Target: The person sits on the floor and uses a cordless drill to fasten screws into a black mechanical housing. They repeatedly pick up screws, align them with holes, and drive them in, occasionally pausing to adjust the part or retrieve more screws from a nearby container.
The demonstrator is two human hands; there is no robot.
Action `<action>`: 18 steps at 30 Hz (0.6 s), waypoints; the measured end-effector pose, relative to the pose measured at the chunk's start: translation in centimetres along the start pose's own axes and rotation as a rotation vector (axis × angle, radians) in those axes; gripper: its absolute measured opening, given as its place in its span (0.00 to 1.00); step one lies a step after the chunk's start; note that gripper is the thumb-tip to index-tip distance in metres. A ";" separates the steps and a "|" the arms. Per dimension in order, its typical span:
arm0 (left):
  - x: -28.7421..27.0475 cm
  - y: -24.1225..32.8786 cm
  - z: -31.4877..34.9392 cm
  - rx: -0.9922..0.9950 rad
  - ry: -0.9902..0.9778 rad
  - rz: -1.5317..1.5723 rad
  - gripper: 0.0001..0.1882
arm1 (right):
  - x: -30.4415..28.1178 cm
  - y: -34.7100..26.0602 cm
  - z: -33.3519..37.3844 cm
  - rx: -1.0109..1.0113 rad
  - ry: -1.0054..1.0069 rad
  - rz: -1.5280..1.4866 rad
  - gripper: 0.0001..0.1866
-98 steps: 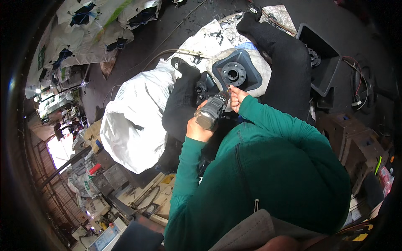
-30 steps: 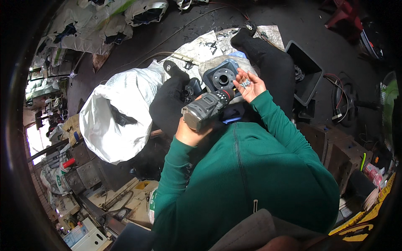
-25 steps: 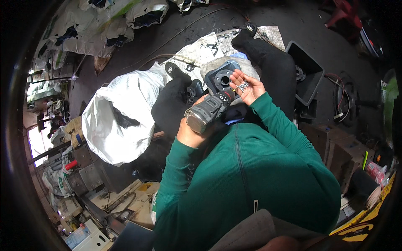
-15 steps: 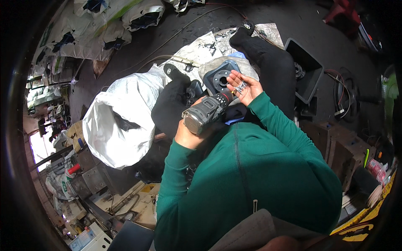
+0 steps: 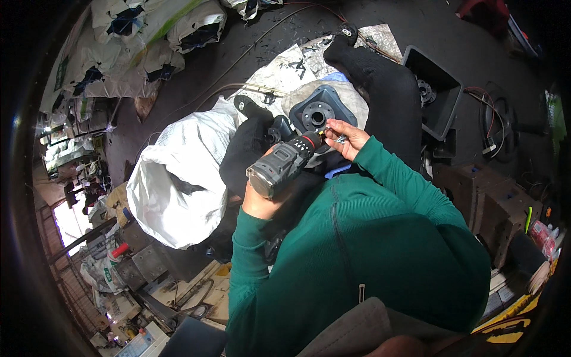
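Note:
My left hand (image 5: 260, 205) is wrapped round a grey and black cordless drill (image 5: 282, 165) with a red ring near its chuck. The drill points up and to the right, toward a dark grey squarish part (image 5: 338, 106) with a round flange and a central hole. That part lies on pale cloth between my legs. My right hand (image 5: 354, 140) is closed on several small silvery screws (image 5: 341, 140). Its thumb and forefinger pinch together beside the drill's tip, close to the flange's lower edge. Whatever sits between those fingertips is too small to make out.
A white sack (image 5: 178, 202) stands open to my left. On the right, a black tub (image 5: 443, 113) holds round flanged parts. Brown metal blocks (image 5: 485, 199) lie at the lower right. More filled sacks (image 5: 131, 53) stand at the far left, and a hose (image 5: 238, 86) crosses the floor.
The right hand has gone from an open palm bearing screws to curled fingers with a pinch at the drill's tip. The drill has shifted slightly left and down.

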State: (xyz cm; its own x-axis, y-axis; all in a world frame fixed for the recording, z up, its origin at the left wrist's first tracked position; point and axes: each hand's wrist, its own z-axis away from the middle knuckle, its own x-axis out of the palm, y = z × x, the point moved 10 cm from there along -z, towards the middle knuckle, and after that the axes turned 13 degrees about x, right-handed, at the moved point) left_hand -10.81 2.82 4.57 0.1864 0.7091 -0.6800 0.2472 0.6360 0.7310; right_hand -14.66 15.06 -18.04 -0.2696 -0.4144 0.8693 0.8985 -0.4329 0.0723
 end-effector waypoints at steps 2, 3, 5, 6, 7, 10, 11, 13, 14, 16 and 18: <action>0.0 0.1 -0.2 0.000 -0.022 -0.011 0.34 | -0.1 -0.1 -0.1 -0.007 0.027 0.022 0.11; 0.0 0.0 -0.3 -0.002 -0.033 -0.015 0.34 | -0.1 -0.1 -0.1 -0.005 0.027 0.035 0.11; 0.3 0.1 -0.7 0.020 -0.076 -0.025 0.32 | -0.2 -0.1 -0.2 -0.004 0.042 0.053 0.11; 0.3 0.2 -0.9 0.046 -0.077 -0.033 0.32 | -0.2 -0.1 -0.2 -0.007 0.056 0.058 0.11; 0.5 -0.2 -1.0 0.035 -0.101 -0.051 0.31 | -0.7 -0.1 -0.2 -0.005 0.105 0.059 0.11; 0.9 -0.5 -1.3 0.091 -0.128 -0.132 0.30 | -0.9 -0.3 -0.3 -0.029 0.128 0.100 0.11; 1.1 -0.5 -1.5 0.138 -0.149 -0.172 0.30 | -1.3 -0.3 -0.3 -0.024 0.155 0.119 0.11; 1.6 -1.4 -1.4 0.109 -0.161 -0.151 0.31 | -2.1 -0.3 -0.5 -0.029 0.156 0.161 0.12; 1.8 -2.3 -1.2 0.033 -0.152 -0.092 0.31 | -3.5 -0.1 -0.6 -0.005 0.228 0.126 0.13; 2.2 -3.7 -1.1 -0.069 -0.130 -0.030 0.32 | -5.4 0.6 -1.1 -0.001 0.250 0.058 0.16; 2.6 -4.8 -1.4 -0.116 -0.105 -0.014 0.33 | -8.6 1.0 -1.3 0.001 0.412 0.099 0.18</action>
State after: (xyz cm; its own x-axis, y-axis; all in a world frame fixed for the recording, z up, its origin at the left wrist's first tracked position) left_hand -12.87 2.08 -0.61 0.2833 0.6681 -0.6880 0.1404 0.6808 0.7189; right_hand -11.91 17.11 -26.06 -0.2979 -0.7393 0.6040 0.9274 -0.3742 -0.0006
